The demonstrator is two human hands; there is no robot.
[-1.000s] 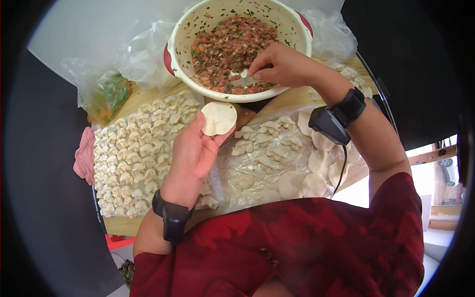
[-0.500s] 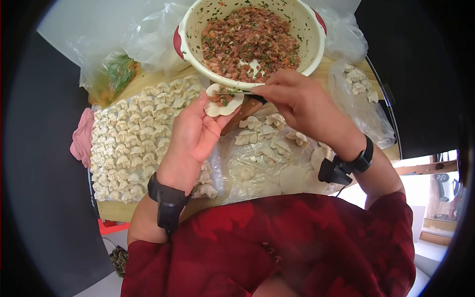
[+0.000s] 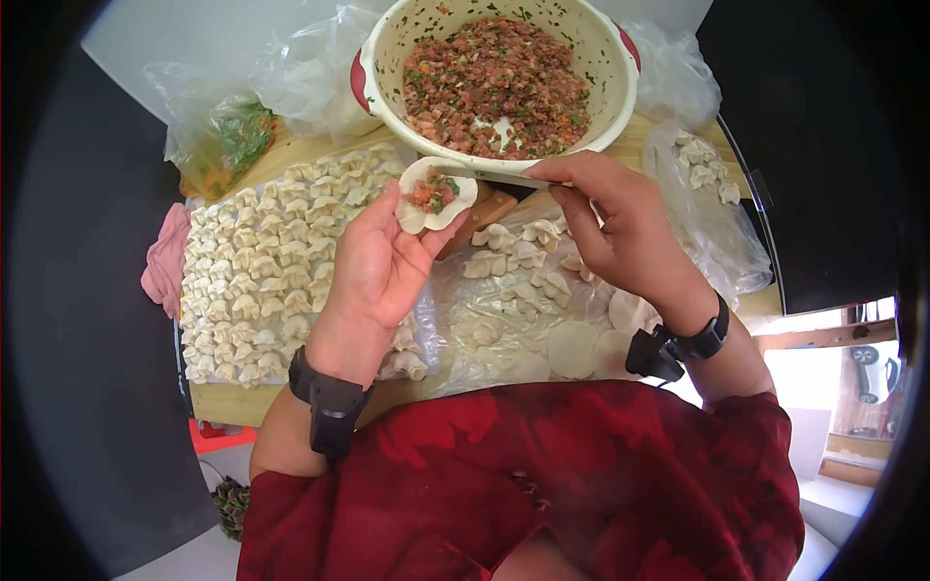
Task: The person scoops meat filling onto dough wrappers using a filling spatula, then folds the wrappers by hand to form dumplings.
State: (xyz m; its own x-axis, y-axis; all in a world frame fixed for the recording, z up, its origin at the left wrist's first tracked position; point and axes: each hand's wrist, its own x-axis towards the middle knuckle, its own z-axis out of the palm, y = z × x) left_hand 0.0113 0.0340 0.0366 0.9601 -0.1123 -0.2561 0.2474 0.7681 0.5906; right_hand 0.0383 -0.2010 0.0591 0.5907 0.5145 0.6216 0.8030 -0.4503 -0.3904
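My left hand is cupped upward, thumb and fingers grasping a thin, round, cream-coloured dough wrapper above the middle of the wooden table, on the near side of the wide cream bowl with red handles at the table's far edge. A small mound of pink, green-flecked minced filling sits about the wrapper's middle. My right hand pinches one end of a thin, flat, greyish spreader, whose other end reaches over the wrapper's far right part; whether it presses down I cannot tell. To do this well, I'd hold the palm slightly hollow so the mound sits centred, use the spreader's flat with a light touch, and leave a clean band of dough all round, since a greasy rim would probably seal badly. Toward the table's left edge lie rows of pale, pleated dumplings; nearer its near edge, flat round pale dough discs lie on a clear plastic sheet
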